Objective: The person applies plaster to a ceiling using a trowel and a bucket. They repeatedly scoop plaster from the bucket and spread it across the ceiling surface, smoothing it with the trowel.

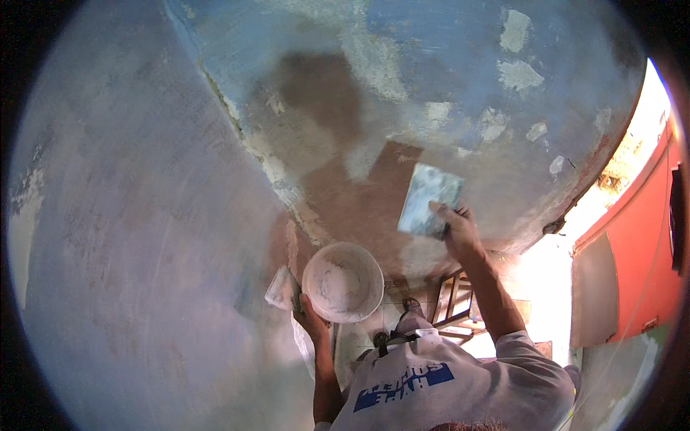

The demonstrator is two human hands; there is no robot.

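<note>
Here is the wide putty blade (429, 199), a flat, roughly rectangular plate, pale grey-blue and streaked with smears of white filler. It lies flat against the wall (402, 86), tilted a little, right at the edge of a bare brown patch (359, 201) where the paint is gone. Around that patch the wall is blue, mottled with pale, dried dabs of filler.

The right hand (456, 228) grips the blade at its lower right corner. The arm reaches up from the lower edge, forearm nearly straight, wrist bent toward the wall. The fingers are curled together over the handle end, one fingertip pressing on the blade's face; the handle itself is hidden under the hand.

Lower down, the left hand (310, 316) holds a round white bucket (343, 281), mouth open toward the camera, its inside crusted with grey-white filler. The hand clasps the rim on the bucket's left side, fingers wrapped under and behind it, so how they lie cannot be told exactly. A second, smaller scraper (282, 289), caked white, sticks out to the left just beside that hand, seemingly pinned in the same grip.

Below the bucket sits a wooden stool (454, 305), and bright daylight floods a doorway beside a red door (640, 244) on the right.
</note>
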